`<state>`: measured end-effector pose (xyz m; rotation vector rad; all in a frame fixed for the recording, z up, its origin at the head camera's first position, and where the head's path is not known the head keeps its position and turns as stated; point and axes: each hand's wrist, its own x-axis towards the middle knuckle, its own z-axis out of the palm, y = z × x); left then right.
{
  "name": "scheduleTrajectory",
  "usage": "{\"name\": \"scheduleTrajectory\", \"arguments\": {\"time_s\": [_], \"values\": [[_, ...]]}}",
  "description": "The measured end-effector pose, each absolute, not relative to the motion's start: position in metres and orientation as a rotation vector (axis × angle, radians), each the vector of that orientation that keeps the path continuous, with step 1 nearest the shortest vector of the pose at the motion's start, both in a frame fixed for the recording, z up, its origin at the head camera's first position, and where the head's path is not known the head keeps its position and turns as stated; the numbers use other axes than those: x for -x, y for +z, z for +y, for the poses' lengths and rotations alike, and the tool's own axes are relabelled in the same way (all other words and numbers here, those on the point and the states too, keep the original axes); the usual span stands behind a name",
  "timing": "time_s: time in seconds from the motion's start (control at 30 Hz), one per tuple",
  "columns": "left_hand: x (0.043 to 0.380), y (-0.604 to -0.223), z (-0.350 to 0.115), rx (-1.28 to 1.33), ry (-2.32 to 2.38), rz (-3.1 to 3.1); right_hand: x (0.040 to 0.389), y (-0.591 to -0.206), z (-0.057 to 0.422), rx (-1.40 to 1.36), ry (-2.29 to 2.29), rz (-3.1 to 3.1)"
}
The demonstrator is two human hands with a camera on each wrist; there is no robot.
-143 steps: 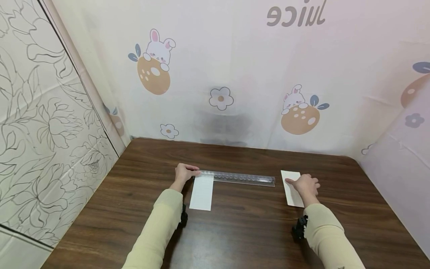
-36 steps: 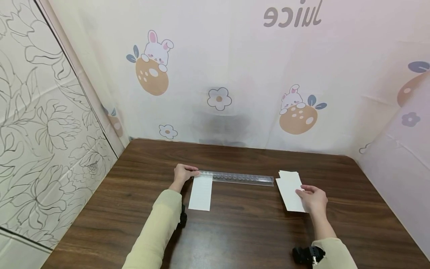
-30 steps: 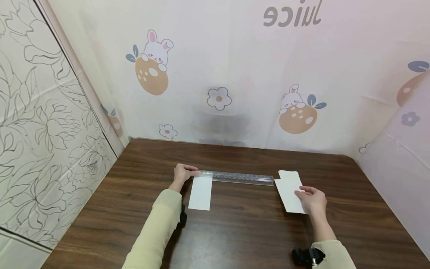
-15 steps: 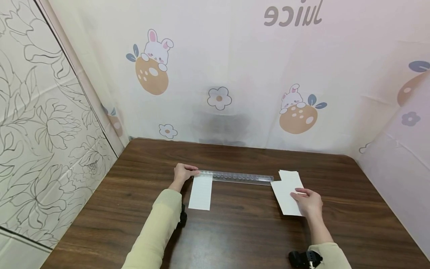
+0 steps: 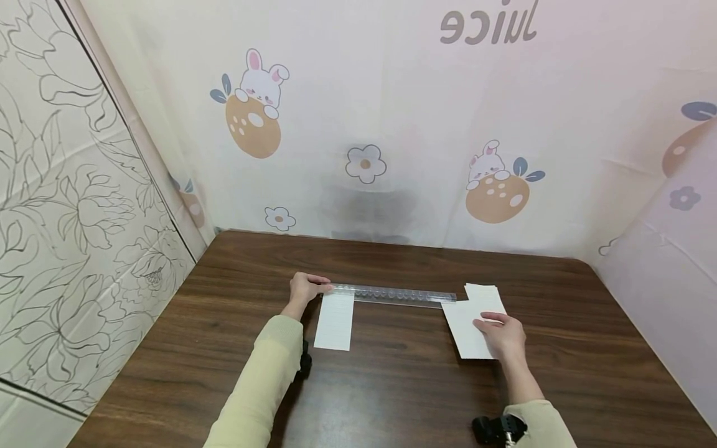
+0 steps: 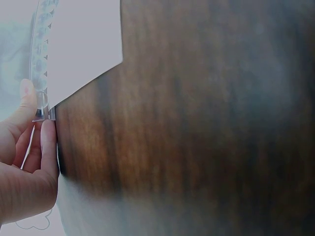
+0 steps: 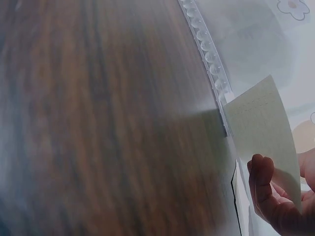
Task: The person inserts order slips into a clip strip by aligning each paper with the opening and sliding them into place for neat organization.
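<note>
At the left end of a clear plastic ticket rail (image 5: 406, 296) with a row of round beads, my left hand (image 5: 305, 289) pinches the rail between thumb and fingers. A white paper slip (image 5: 334, 323) is tucked under that end and extends toward me. My right hand (image 5: 506, 339) holds another paper slip (image 5: 462, 326) by its right side, thumb on top. This slip's far left corner meets or overlaps the rail's right end. In the right wrist view the held slip (image 7: 261, 118) is raised off the table and slightly bent. More white slips (image 5: 486, 297) lie partly hidden behind it.
Both hands work over a dark wood-grain table (image 5: 392, 386). A pale printed curtain (image 5: 392, 124) hangs along its back edge, and a flower-patterned panel (image 5: 84, 205) stands at the left. Black wrist cameras (image 5: 498, 429) are strapped below the sleeves.
My right hand first touched the slips at right, then picked one up. Over the last second it has carried that slip leftward to the rail's right end. The left hand has stayed put.
</note>
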<state>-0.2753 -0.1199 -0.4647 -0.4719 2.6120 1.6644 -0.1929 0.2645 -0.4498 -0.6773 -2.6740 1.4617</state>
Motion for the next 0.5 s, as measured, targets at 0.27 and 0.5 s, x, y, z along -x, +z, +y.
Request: {"name": "scheduleTrajectory", "arguments": {"time_s": [0.27, 0.5], "values": [[0.275, -0.466, -0.121, 0.436, 1.648, 2.646, 0.194, -0.449, 0.258, 0.688, 1.441, -2.691], [0.275, -0.466, -0.121, 0.422, 1.609, 2.679, 0.196, -0.448, 0.252, 0.643, 1.438, -2.671]]}}
